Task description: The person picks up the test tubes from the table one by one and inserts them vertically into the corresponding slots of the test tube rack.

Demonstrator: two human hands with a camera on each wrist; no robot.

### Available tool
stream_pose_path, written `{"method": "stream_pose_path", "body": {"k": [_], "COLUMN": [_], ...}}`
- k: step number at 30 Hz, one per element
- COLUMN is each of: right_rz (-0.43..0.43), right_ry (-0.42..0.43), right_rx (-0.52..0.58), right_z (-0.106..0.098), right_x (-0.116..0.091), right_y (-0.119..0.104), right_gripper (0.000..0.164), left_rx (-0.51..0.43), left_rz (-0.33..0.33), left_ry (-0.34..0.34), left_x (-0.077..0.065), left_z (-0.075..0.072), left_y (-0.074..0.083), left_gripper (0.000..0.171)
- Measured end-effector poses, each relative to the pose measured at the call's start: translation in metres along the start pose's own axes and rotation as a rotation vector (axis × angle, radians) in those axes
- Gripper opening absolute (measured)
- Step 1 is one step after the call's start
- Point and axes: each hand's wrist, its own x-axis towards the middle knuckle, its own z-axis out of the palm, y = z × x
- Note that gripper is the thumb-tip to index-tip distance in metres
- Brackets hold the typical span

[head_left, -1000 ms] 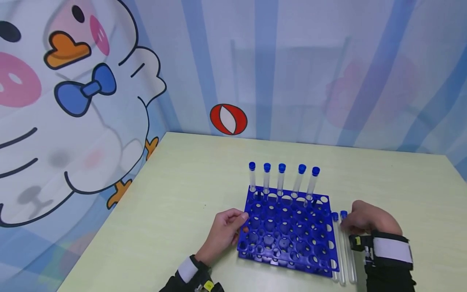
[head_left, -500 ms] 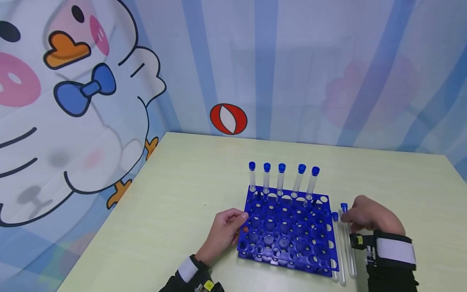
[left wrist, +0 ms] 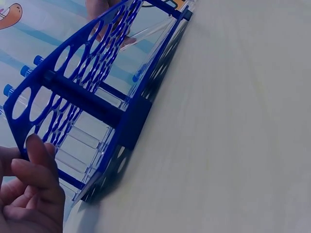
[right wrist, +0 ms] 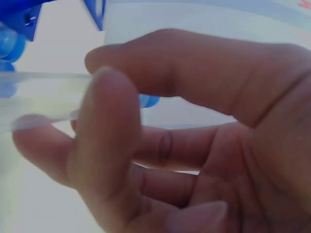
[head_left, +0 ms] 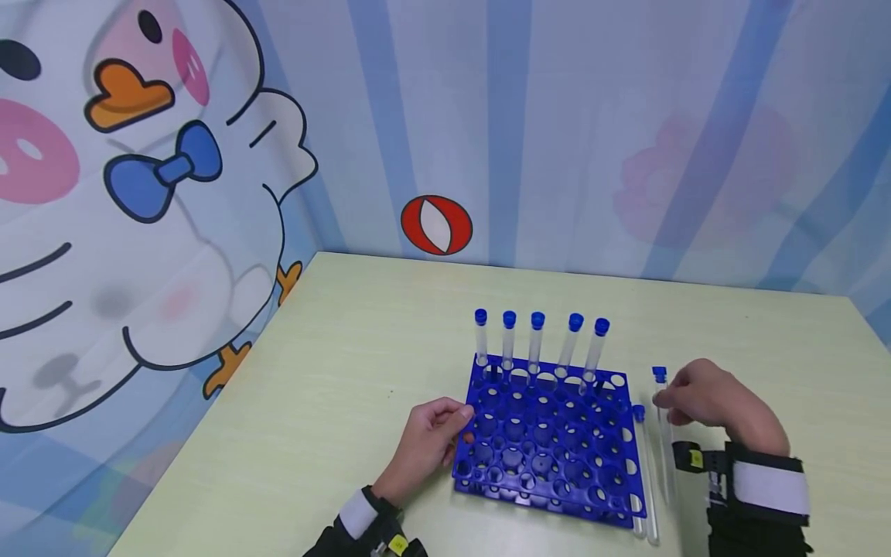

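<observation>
Shifted forward across the worktop [head_left: 348, 363] from where it lay a second earlier, a capped test tube [head_left: 666, 449] now stands farther from the person's body and with a wider gap to the blue rack [head_left: 546, 445]. The right hand [head_left: 713, 398] has travelled with it, its grip pinching the clear glass between thumb and fingers just below the blue cap [head_left: 659, 374]; whether the tube's lower end clears the worktop is hard to tell from this angle. Nearer the rack, another tube [head_left: 648, 480] lies along the right side, its blue cap pointing away from the person. Across the rack, the left hand [head_left: 433, 437] holds the left edge, thumb on top and fingertips beneath, as it did before. Five capped tubes [head_left: 536, 339] stand in the rack's far row, the two rightmost leaning to the right. White bands [head_left: 770, 489] on black straps circle both wrists. Behind the pale worktop hangs a blue striped backdrop [head_left: 571, 139], printed with a red-and-white ball [head_left: 413, 224] and, at left, a large white cartoon figure [head_left: 202, 309] in a blue bow tie.
</observation>
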Motion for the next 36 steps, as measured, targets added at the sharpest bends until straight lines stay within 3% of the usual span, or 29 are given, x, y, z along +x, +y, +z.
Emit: {"method": "stream_pose_path", "body": {"k": [8,18,26,32,36], "right_rz": [0.017,-0.057,-0.120,-0.190,-0.234], "right_ry": [0.122,0.293,0.501,0.724,0.806], "right_rx": [-0.005,-0.008,0.045,0.095,0.110], "right_z": [-0.007,-0.009,-0.006,0.001,0.006], "right_x": [-0.015,-0.034,-0.045,-0.047,-0.044], "right_y": [-0.011,-0.024,-0.040,-0.054,-0.061], "right_gripper": [0.035,0.035,0.041,0.038,0.035], "left_rx": [0.016,-0.010,-0.013,0.013,0.014], "left_rz": [0.002,0.006,0.011,0.030,0.035], "left_ry": [0.009,0.006,0.027,0.040,0.040], "left_x": [0.000,0.001,0.010,0.011,0.011], "left_z": [0.000,0.000,-0.003,-0.003,-0.003], "left_y": [0.001,0.000,-0.021,-0.026,-0.025], "left_gripper": [0.028,0.027,0.031,0.033,0.034]}}
